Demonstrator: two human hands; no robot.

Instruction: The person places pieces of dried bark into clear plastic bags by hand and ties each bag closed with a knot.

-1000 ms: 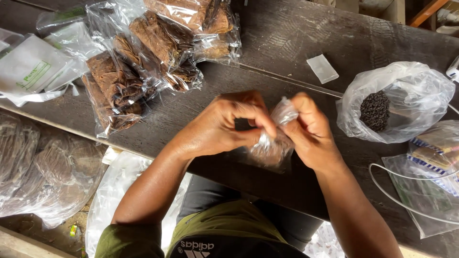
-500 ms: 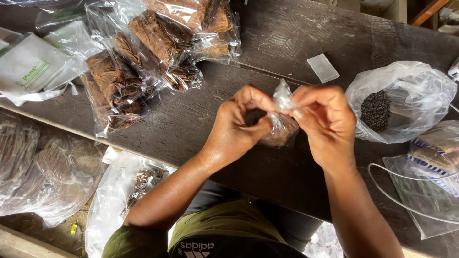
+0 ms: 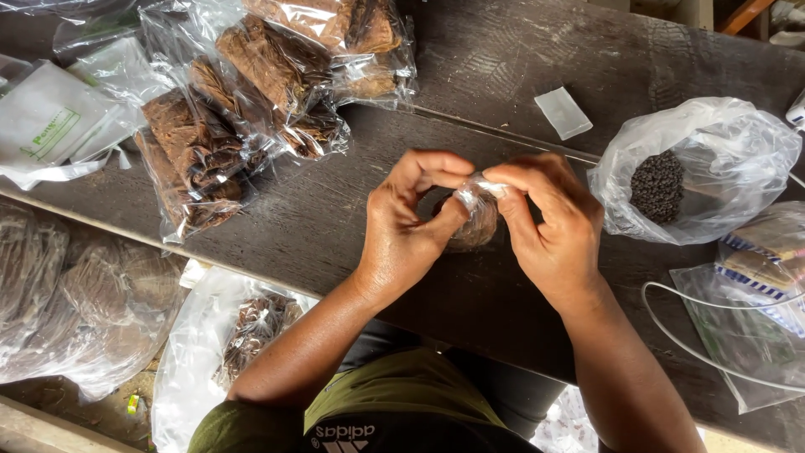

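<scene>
Both of my hands meet over the middle of a dark wooden table (image 3: 520, 75). Between them is a small clear plastic bag (image 3: 478, 220) with brown contents. My left hand (image 3: 407, 222) curls around the bag's left side, thumb and fingers pinching its top. My right hand (image 3: 549, 222) pinches the twisted neck of the same bag from the right. The bag's lower part is partly hidden behind my fingers.
Several clear packets of brown bark-like pieces (image 3: 243, 109) lie at the far left. An open bag of small dark seeds (image 3: 671, 180) sits at right, near flat packets (image 3: 767, 252) and a small clear sachet (image 3: 563, 112). Big bags (image 3: 226, 352) rest below the table edge.
My hands lifted the small bag from near the table edge toward the table's middle and drew close together at its top; the bag's neck now looks twisted tighter.
</scene>
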